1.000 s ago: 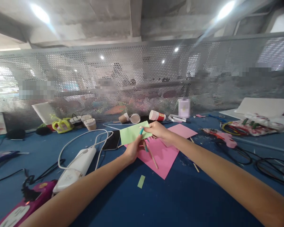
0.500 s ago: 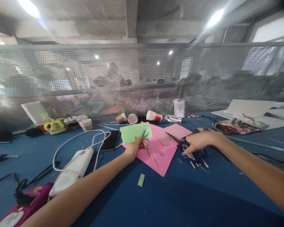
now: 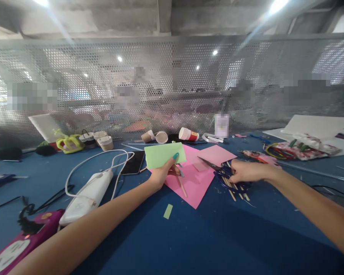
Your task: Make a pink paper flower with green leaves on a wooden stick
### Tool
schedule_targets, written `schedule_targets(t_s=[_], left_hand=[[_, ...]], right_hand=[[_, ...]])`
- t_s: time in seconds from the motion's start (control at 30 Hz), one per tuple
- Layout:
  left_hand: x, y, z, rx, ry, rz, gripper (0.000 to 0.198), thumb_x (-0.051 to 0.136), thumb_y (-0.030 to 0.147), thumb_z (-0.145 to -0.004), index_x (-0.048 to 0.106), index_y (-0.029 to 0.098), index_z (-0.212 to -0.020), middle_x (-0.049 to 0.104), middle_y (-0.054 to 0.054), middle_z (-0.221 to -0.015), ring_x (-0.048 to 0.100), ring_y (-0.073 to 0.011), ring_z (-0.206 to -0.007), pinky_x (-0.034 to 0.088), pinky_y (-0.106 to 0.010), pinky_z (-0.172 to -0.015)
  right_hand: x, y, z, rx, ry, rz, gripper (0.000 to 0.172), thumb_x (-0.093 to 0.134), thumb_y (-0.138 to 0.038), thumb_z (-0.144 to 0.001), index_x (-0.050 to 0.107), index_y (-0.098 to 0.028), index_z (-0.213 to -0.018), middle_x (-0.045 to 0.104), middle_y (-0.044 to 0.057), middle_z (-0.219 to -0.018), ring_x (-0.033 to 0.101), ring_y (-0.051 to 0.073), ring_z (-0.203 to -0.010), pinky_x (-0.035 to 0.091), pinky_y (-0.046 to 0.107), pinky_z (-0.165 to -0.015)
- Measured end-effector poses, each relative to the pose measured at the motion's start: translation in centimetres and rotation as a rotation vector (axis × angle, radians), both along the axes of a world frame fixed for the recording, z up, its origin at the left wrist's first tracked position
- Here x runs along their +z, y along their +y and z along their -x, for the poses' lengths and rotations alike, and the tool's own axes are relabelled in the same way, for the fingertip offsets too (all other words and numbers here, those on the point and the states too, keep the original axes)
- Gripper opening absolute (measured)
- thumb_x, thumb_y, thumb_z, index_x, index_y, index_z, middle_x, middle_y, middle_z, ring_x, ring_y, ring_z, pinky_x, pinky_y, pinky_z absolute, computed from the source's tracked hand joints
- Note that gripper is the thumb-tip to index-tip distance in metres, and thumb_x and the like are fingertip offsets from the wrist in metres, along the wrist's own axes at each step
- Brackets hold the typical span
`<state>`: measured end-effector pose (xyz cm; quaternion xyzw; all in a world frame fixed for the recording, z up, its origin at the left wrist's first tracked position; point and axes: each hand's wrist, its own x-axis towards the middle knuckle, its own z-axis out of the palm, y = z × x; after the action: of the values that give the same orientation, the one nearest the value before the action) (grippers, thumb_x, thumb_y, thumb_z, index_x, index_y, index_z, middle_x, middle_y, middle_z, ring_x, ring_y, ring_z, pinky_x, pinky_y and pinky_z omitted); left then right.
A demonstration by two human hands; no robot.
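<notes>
Green paper (image 3: 162, 156) is being held up over the far-left part of the pink sheet (image 3: 196, 195), which is serving as landmark here. The left hand (image 3: 164, 173) is gripping it with the thumb in front and fingers behind. To the right of the pink sheet, the right hand (image 3: 245, 172) is touching the scissors (image 3: 213, 165) at their dark-blue looped handles; whether its fingers are closing on them cannot be told. Thin wooden sticks (image 3: 232, 195) are lying beneath those handles, crowding the spot, while the pointed metal blades are reaching over the pink sheet. Paler pink paper (image 3: 219, 153), flat and smooth, is lying at its far-right side, and a small green strip (image 3: 168, 211) is resting nearer the person. Left of the pink sheet, a glossy black phone (image 3: 136, 160) and a white plastic block (image 3: 88, 196) with a looping cable (image 3: 74, 169) are cluttering the blue tabletop (image 3: 189, 244). Beyond it, stacked paper cups (image 3: 185, 134) are lying sideways before a perforated grey partition (image 3: 172, 84).
</notes>
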<state>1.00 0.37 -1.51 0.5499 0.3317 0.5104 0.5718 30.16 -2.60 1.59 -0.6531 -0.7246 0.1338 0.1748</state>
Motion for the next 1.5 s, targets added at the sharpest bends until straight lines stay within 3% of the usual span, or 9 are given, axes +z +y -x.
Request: schedule_targets(t_s=[0.17,0.27,0.43,0.67,0.83,0.97,1.13,1.33,1.5], left_hand=[[-0.5,0.2,0.0,-0.042,0.204,-0.125,0.051,0.057,0.061,-0.075,0.064,0.014,-0.055,0.063,-0.006,-0.054,0.058,-0.0140,-0.047,0.051,-0.027,-0.056],[0.2,0.0,-0.1,-0.075,0.267,-0.168,0.047,0.057,0.052,-0.079,0.064,0.015,-0.053,0.061,-0.006,-0.051,0.056,-0.0138,-0.045,0.048,-0.027,-0.054],[4.4,-1.5,0.9,-0.005,0.410,-0.400,0.021,0.073,0.015,-0.065,0.073,0.019,-0.085,0.067,-0.005,-0.070,0.060,-0.0162,-0.068,0.047,-0.021,-0.063],[8.2,-3.2,1.5,-0.068,0.508,-0.623,0.026,0.072,0.009,-0.059,0.071,0.022,-0.081,0.066,-0.004,-0.067,0.060,-0.0182,-0.069,0.049,-0.026,-0.072],[6.9,-2.8,1.0,-0.179,0.367,-0.473,0.032,0.072,0.003,-0.055,0.071,0.020,-0.082,0.069,-0.007,-0.079,0.063,-0.0246,-0.090,0.048,-0.031,-0.085],[3.9,-1.9,0.1,-0.139,0.238,-0.328,0.019,0.072,0.012,-0.062,0.068,0.022,-0.078,0.067,-0.004,-0.082,0.060,-0.0177,-0.079,0.049,-0.027,-0.074],[1.6,-2.7,-2.0,-0.482,0.226,-0.100,0.051,0.083,0.025,-0.051,0.064,0.018,-0.097,0.060,-0.001,-0.069,0.055,-0.0121,-0.060,0.042,-0.022,-0.056],[1.3,-4.2,-3.2,-0.261,0.146,0.086,0.049,0.059,0.061,-0.072,0.061,0.015,-0.056,0.058,-0.004,-0.052,0.051,-0.0099,-0.044,0.036,-0.022,-0.045],[0.9,-3.7,-2.9,-0.220,0.115,0.039,0.045,0.063,0.060,-0.069,0.064,0.016,-0.063,0.059,-0.003,-0.048,0.053,-0.0113,-0.041,0.038,-0.023,-0.044]], right_hand=[[0.2,0.2,1.4,-0.066,-0.019,0.070,0.029,0.065,-0.027,-0.065,0.047,-0.020,-0.044,0.053,0.002,-0.047,0.049,0.014,-0.045,0.033,0.026,-0.044],[0.7,0.1,2.1,-0.116,0.319,0.102,0.036,0.069,-0.033,-0.064,0.045,-0.020,-0.042,0.050,0.001,-0.043,0.047,0.013,-0.041,0.034,0.026,-0.041],[0.2,-0.7,4.5,0.093,1.273,0.280,0.034,0.074,-0.046,-0.064,0.055,-0.018,-0.062,0.061,0.002,-0.060,0.045,0.008,-0.039,0.039,0.022,-0.036],[-0.7,-2.6,7.0,0.256,1.474,0.444,0.038,0.081,-0.045,-0.058,0.055,-0.019,-0.067,0.062,-0.001,-0.063,0.063,0.014,-0.056,0.055,0.026,-0.053],[-1.4,-2.3,8.0,0.199,1.396,0.244,0.049,0.086,-0.033,-0.050,0.039,-0.020,-0.055,0.048,-0.008,-0.045,0.051,0.010,-0.035,0.044,0.021,-0.032],[-2.0,-1.5,8.2,0.041,1.463,-0.091,0.052,0.086,-0.032,-0.048,0.036,-0.022,-0.057,0.047,-0.009,-0.048,0.051,0.010,-0.035,0.045,0.023,-0.031],[-2.1,-1.6,8.0,-0.094,1.486,-0.410,0.046,0.083,-0.033,-0.054,0.038,-0.022,-0.061,0.051,-0.007,-0.054,0.059,0.013,-0.047,0.055,0.029,-0.046],[-2.4,-2.9,9.2,-0.057,1.341,-0.435,0.042,0.080,-0.034,-0.061,0.039,-0.023,-0.064,0.058,-0.004,-0.058,0.061,0.016,-0.051,0.056,0.033,-0.055],[-2.4,-3.6,9.7,0.041,1.202,-0.417,0.044,0.080,-0.031,-0.060,0.037,-0.023,-0.060,0.059,-0.003,-0.060,0.060,0.015,-0.056,0.054,0.030,-0.058]])
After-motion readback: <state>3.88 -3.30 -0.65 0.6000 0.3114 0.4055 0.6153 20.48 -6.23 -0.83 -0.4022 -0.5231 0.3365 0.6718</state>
